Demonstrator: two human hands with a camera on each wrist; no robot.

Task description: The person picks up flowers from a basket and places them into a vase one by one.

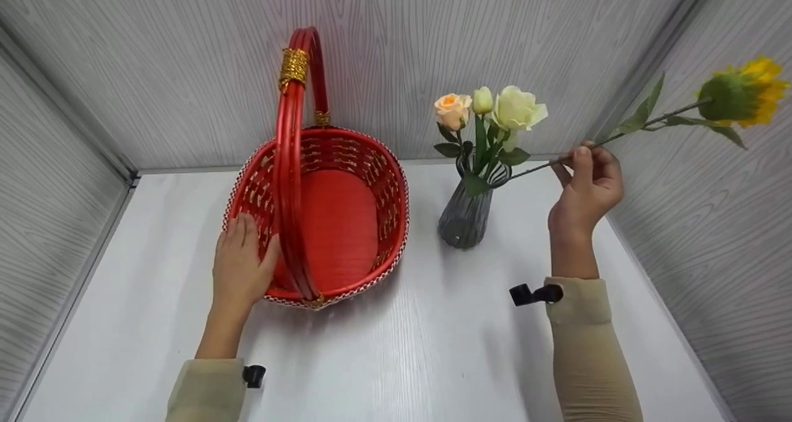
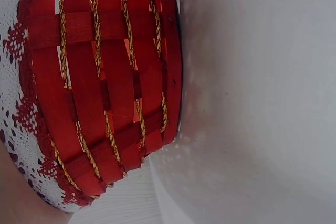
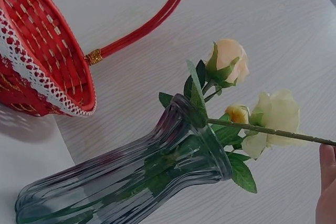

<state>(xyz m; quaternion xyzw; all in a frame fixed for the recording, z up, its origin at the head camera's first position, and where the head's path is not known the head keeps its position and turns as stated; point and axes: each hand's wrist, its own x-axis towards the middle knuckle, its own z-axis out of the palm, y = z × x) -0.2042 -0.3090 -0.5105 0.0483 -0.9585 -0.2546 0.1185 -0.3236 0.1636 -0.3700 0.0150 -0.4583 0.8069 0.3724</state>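
Observation:
My right hand [image 1: 588,190] pinches the stem of a long-stemmed yellow flower [image 1: 739,94] between thumb and fingers. The bloom tilts up to the right. Its lower stem [image 3: 268,129] reaches the mouth of a grey ribbed glass vase [image 1: 464,218]; whether the tip is inside, I cannot tell. In the vase stand a peach rose [image 1: 453,111], a pale bud [image 1: 482,100] and a cream flower [image 1: 518,108]. My left hand [image 1: 241,264] holds the left rim of a red woven basket [image 1: 339,224], fingers bent over the edge. The left wrist view shows mostly the basket's outer wall [image 2: 105,77].
The basket's tall handle [image 1: 291,180], wrapped in gold cord, arches above it. White lace trim [image 3: 31,72] runs round its rim. Both containers stand on a white table [image 1: 396,360], with wood-grain panels [image 1: 433,38] behind and at both sides.

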